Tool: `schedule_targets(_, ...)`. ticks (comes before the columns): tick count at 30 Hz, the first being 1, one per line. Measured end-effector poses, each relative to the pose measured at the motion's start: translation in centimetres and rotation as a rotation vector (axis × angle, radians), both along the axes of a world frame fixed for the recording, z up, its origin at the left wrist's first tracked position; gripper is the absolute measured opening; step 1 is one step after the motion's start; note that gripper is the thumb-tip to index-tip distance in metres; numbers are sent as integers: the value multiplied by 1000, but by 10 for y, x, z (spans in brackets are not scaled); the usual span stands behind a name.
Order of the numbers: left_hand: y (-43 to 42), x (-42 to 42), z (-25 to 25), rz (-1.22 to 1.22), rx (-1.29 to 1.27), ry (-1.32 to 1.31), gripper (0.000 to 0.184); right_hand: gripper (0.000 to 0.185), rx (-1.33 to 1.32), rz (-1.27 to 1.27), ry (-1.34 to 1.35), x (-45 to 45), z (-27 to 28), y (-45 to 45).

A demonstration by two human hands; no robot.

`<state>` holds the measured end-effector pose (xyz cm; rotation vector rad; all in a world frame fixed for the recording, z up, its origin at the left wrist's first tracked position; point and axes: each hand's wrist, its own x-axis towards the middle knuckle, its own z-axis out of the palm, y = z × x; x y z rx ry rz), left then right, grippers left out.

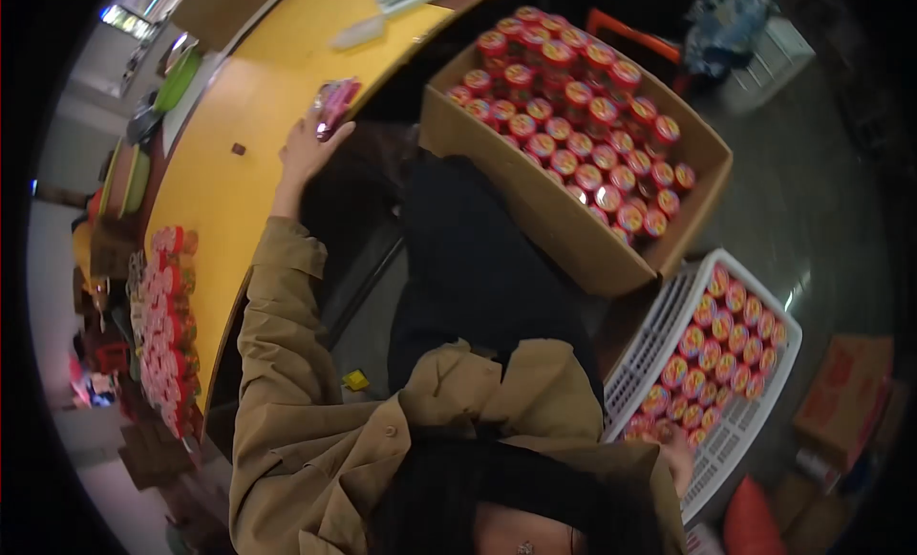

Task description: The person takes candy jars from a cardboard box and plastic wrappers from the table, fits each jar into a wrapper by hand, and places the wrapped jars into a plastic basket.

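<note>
My left hand (pixel 308 152) is at the edge of the yellow table (pixel 253 101). Its fingers are closed round a small bundle of pink and dark red pieces (pixel 336 106), whose exact kind is too blurred to tell. Low on the right, my right hand (pixel 676 454) reaches into a white plastic basket (pixel 709 493) and curls over a red-lidded jar (pixel 663 428) at the basket's near end. Rows of similar jars (pixel 712 354) fill much of the basket. The fingertips of that hand are partly hidden and blurred.
A large open cardboard box (pixel 573 254) full of red-lidded jars stands before my knees. More jars (pixel 170 335) are lined up along the table's left side. A small dark piece (pixel 238 149) lies on the tabletop. Another carton (pixel 845 397) sits on the floor at right.
</note>
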<state>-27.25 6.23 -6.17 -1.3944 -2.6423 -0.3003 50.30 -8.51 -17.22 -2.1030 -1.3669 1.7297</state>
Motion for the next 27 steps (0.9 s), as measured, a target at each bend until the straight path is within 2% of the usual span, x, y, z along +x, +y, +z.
schedule_targets(1, 3, 1, 15, 48, -99, -63, 77, 56, -85, 76, -92, -17, 40, 28)
schedule_targets(2, 6, -22, 15, 81, -76, -60, 77, 52, -171, 137, -196, -33, 74, 47)
schedule_targets(4, 22, -58, 8, 118, 151, -386, 75, 57, -93, 21, 74, -50, 98, 79)
schedule_targets(5, 24, -64, 6, 127, 207, -386, 72, 61, 4, 19, 154, -67, 109, 96)
schedule_targets(7, 21, -78, 9, 77, 107, -441, 63, 62, 75, -37, 288, -108, 125, 129)
schedule_targets(8, 21, -90, 12, 23, 43, -656, 48, 61, 124, 35, 321, -134, 134, 145)
schedule_targets(9, 22, -88, 23, 39, 76, -764, 40, 60, 135, 116, 321, -154, 134, 162)
schedule_targets(10, 18, -83, 27, 57, 106, -872, 32, 60, 142, 200, 319, -171, 127, 178)
schedule_targets(11, 16, -86, 19, 41, 189, -842, 28, 58, 200, 301, 327, -190, 115, 196)
schedule_targets(12, 14, -90, 10, 27, 268, -807, 23, 60, 220, 317, 391, -215, 103, 216)
schedule_targets(13, 11, -91, -3, -101, 414, -864, 19, 58, 211, 264, 464, -242, 91, 237)
schedule_targets(14, 8, -90, -9, -104, 412, -872, 19, 55, 199, 211, 542, -271, 77, 259)
schedule_targets(16, 3, -87, -20, -73, 596, -612, 18, 52, 290, 179, 560, -328, 36, 307)
schedule_targets(18, 2, -86, -24, -52, 653, -696, 16, 53, 543, 377, 293, -383, -17, 355)
schedule_targets(20, -1, -84, -24, -3, 771, -850, 14, 57, 544, 519, 231, -440, -45, 383)
schedule_targets(21, -3, -81, -23, 5, 773, -842, 14, 60, 641, 634, 145, -466, -65, 394)
schedule_targets(22, -2, -76, -22, 27, 881, -912, 13, 64, 741, 746, 61, -489, -86, 403)
schedule_targets(23, -3, -75, -21, 47, 988, -978, 11, 73, 797, 712, 203, -508, -104, 407)
schedule_targets(24, -10, -84, -28, 96, 931, -836, 11, 76, 834, 720, 236, -525, -111, 413)
schedule_targets(26, 0, -60, -2, -257, 631, 318, 10, 82, 917, 698, 301, -555, -123, 419)
schedule_targets(27, -6, -50, 4, -132, 471, 381, 10, 82, 848, 659, 355, -563, -125, 422)
